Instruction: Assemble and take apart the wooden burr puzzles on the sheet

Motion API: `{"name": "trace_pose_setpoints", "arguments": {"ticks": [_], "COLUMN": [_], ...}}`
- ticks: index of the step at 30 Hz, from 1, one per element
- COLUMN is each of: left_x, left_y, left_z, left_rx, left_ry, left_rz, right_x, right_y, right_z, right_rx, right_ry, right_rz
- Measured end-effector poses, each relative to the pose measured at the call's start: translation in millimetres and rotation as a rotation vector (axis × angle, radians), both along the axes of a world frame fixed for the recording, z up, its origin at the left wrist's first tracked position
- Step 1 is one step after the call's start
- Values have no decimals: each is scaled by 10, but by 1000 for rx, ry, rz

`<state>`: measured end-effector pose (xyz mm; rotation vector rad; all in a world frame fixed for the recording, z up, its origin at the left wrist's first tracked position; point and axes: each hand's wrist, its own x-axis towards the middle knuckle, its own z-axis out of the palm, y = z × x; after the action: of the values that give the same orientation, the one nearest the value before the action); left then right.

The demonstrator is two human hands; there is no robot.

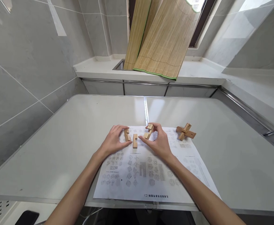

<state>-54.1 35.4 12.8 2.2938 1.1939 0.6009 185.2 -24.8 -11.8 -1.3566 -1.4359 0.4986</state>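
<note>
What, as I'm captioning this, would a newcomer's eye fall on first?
Probably the big bamboo mat over the white ledge, top centre. Next, mid-picture, left hand and right hand each hold a notched wooden block, a third between them on the printed sheet; a wooden cross lies at right.

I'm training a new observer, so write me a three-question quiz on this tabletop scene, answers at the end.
1. Where does the notched block between the hands lie?
A) on the window ledge
B) on the printed sheet
C) on the phone
2. True or false: the left hand holds a wooden piece between thumb and fingers.
3. Fill in: the wooden cross lies to the ____ of the right hand.

Key: 1 B; 2 true; 3 right.
</note>
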Motion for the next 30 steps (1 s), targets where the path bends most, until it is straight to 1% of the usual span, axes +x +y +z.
{"name": "trace_pose_setpoints", "arguments": {"ticks": [4,8,10,12,15,18,21,24,27,30], "left_x": [11,70,99,122,153,195,241,272,279,277], "left_y": [-48,-101,-114,-124,-154,-204,-251,-273,-271,-260], "left_z": [27,-3,-19,-16,27,77,100,97,74,34], "left_rx": [3,87,130,141,50,-96,-169,-205,-243,-269], "left_ry": [1,30,44,25,-82,-266,-435,-523,-554,-572], "left_rz": [-79,-139,-147,-127,-103,-102,-69,-44,-49,-63], "right_x": [5,10,16,27,48,63,67,62,54,37], "right_y": [17,23,22,21,18,14,6,-4,-13,-10], "right_z": [-10,9,20,31,44,48,36,19,22,40], "right_rx": [-15,-48,-70,-100,-166,-202,-223,-244,-271,-346], "right_ry": [42,91,122,157,221,318,411,414,386,419], "right_rz": [-1,2,17,36,101,227,319,338,325,338]}}
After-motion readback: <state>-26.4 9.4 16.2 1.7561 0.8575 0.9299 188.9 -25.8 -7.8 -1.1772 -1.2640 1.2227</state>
